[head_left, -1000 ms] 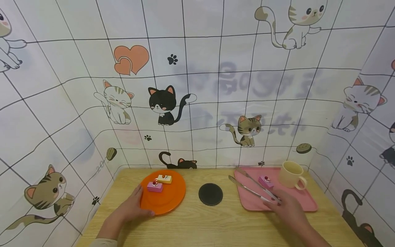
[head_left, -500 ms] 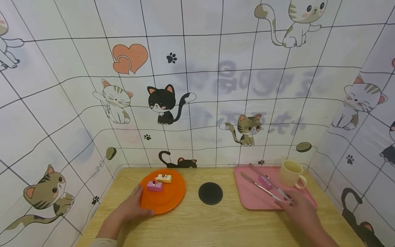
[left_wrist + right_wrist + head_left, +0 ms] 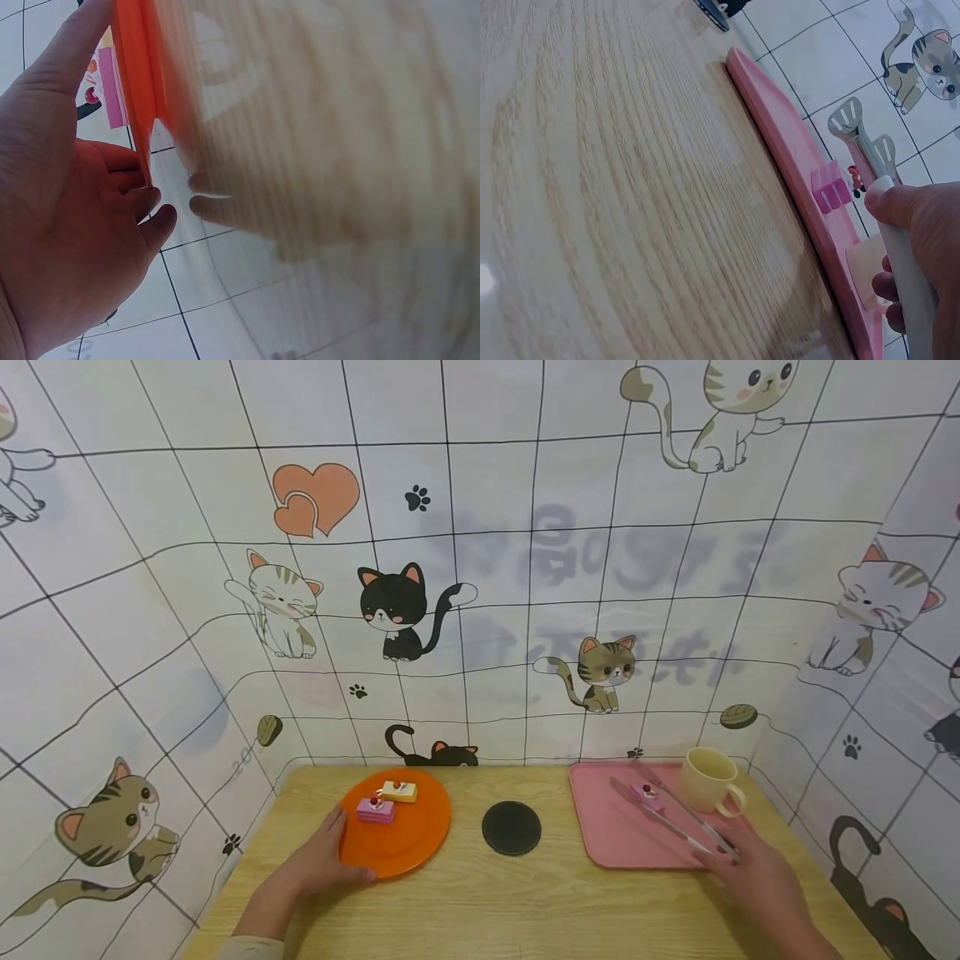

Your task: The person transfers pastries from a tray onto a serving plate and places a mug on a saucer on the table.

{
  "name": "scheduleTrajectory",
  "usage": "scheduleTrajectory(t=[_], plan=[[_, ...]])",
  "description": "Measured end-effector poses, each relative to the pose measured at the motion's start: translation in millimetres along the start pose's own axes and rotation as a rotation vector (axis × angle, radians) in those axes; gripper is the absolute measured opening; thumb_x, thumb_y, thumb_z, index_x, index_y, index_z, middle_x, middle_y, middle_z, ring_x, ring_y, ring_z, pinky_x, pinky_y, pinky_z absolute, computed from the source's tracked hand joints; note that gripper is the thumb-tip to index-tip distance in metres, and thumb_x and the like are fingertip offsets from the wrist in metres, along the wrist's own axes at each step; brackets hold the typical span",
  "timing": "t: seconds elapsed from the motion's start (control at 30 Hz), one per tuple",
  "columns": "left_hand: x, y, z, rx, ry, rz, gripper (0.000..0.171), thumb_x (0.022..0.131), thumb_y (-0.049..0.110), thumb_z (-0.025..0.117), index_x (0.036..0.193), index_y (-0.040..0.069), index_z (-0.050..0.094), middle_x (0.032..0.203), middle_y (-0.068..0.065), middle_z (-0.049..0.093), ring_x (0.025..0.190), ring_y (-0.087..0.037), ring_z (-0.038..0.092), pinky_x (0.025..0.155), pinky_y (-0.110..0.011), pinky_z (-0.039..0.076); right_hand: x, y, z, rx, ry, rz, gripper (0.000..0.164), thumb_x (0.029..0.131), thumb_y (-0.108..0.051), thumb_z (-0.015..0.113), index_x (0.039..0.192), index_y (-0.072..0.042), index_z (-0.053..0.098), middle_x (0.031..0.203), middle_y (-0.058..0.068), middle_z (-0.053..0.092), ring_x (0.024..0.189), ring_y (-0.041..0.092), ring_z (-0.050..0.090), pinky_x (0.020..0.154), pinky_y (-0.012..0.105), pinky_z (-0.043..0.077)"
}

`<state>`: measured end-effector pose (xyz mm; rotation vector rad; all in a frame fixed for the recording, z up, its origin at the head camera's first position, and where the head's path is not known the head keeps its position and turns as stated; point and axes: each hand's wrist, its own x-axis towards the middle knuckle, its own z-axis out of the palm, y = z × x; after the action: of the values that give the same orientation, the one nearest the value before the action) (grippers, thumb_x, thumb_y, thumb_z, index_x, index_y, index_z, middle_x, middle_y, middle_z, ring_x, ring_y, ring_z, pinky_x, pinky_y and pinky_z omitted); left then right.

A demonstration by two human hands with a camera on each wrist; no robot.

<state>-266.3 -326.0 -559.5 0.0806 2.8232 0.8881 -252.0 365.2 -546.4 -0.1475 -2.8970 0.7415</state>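
A small pink toy cake [image 3: 827, 189] sits on the pink tray [image 3: 600, 831], in its far half; in the head view the two spread arms of the metal tongs [image 3: 901, 255] pass to either side of it. In the right wrist view the tongs' ends appear to stand higher than the cake and reach past it; whether they touch it cannot be told. The right hand [image 3: 763, 870], at the tray's near right edge, grips the tongs. Good technique here probably calls for drawing the ends back slightly, lowering both evenly, and squeezing gently low on the cake's sides, since a hard or lopsided pinch could tip so small a piece. The cream mug [image 3: 705, 777], at the tray's far right, stands close beside the right-hand arm and could be nudged. Left of the tray on the desk [image 3: 487, 910] lies a black disc [image 3: 512, 828]; farther left, the orange plate [image 3: 415, 839] bears a second pink cake [image 3: 377, 811] and a yellow cake [image 3: 405, 792]. The left hand [image 3: 318, 860] grips its rim; a light, steady hold seems enough.
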Motion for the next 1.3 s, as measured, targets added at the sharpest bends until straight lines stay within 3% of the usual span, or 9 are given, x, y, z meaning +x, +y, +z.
scheduleTrajectory(t=[0.17,0.27,0.33,0.47,0.77,0.97,1.2,1.3], plan=[[-0.1,0.2,-0.1,0.0,0.0,-0.004,0.143,0.074,0.06,0.098,0.173,-0.006,0.019,0.181,-0.031,0.01,0.162,-0.057,0.024,0.128,-0.072,0.026,-1.6,5.0,-3.0,-0.024,-0.015,0.006,0.076,0.096,-0.053,0.085,0.143,0.004,0.066,0.13,0.033,0.07,0.114,0.058,0.065,0.088,0.073,0.054],[-0.2,-0.1,0.1,0.0,0.001,-0.002,0.142,0.074,0.06,0.098,0.173,-0.007,0.02,0.181,-0.031,0.011,0.161,-0.057,0.024,0.128,-0.072,0.027,-1.3,8.4,-4.0,-0.019,-0.055,0.04,0.077,0.097,-0.058,0.082,0.138,0.005,0.067,0.109,0.021,0.072,0.099,0.043,0.065,0.081,0.062,0.055],[0.1,-0.3,0.1,0.0,0.002,0.0,0.142,0.074,0.059,0.098,0.173,-0.006,0.02,0.181,-0.031,0.011,0.161,-0.058,0.025,0.128,-0.072,0.027,-1.6,11.0,-3.3,-0.018,-0.073,0.067,0.076,0.097,-0.059,0.082,0.135,0.005,0.069,0.097,0.01,0.066,0.091,0.033,0.06,0.076,0.053,0.052],[0.1,0.0,0.0,0.002,-0.001,-0.002,0.142,0.074,0.059,0.098,0.173,-0.006,0.02,0.181,-0.03,0.011,0.161,-0.057,0.025,0.127,-0.072,0.027,-2.1,15.1,-1.3,-0.011,-0.096,0.096,0.075,0.096,-0.058,0.083,0.129,0.007,0.069,0.089,0.004,0.058,0.087,0.028,0.055,0.071,0.046,0.046],[0.1,1.3,-0.3,0.012,-0.006,-0.019,0.143,0.073,0.06,0.098,0.174,-0.004,0.019,0.182,-0.029,0.011,0.162,-0.057,0.025,0.127,-0.072,0.028,-3.4,20.9,2.9,0.009,-0.122,0.098,0.08,0.094,-0.059,0.084,0.132,0.01,0.069,0.093,0.006,0.063,0.086,0.029,0.055,0.072,0.048,0.05],[0.2,1.6,0.0,0.007,-0.004,-0.026,0.143,0.073,0.06,0.099,0.174,-0.003,0.02,0.182,-0.029,0.011,0.162,-0.057,0.025,0.127,-0.073,0.028,-3.6,21.7,1.9,-0.013,-0.112,0.074,0.075,0.096,-0.054,0.085,0.131,0.01,0.071,0.095,0.008,0.069,0.085,0.028,0.06,0.075,0.055,0.055],[0.5,0.1,1.0,0.002,-0.004,-0.019,0.143,0.073,0.06,0.099,0.174,-0.003,0.019,0.182,-0.029,0.01,0.161,-0.057,0.025,0.127,-0.073,0.028,-4.8,22.2,0.8,-0.02,-0.168,0.109,0.07,0.101,-0.051,0.08,0.131,0.011,0.07,0.09,0.007,0.06,0.083,0.028,0.055,0.071,0.049,0.05],[0.5,0.6,0.8,0.003,-0.004,-0.019,0.143,0.073,0.06,0.098,0.174,-0.003,0.02,0.182,-0.029,0.01,0.161,-0.057,0.025,0.127,-0.073,0.028,-5.3,23.3,1.0,-0.022,-0.168,0.109,0.068,0.102,-0.051,0.079,0.128,0.011,0.07,0.092,0.007,0.063,0.083,0.028,0.056,0.073,0.053,0.053]])
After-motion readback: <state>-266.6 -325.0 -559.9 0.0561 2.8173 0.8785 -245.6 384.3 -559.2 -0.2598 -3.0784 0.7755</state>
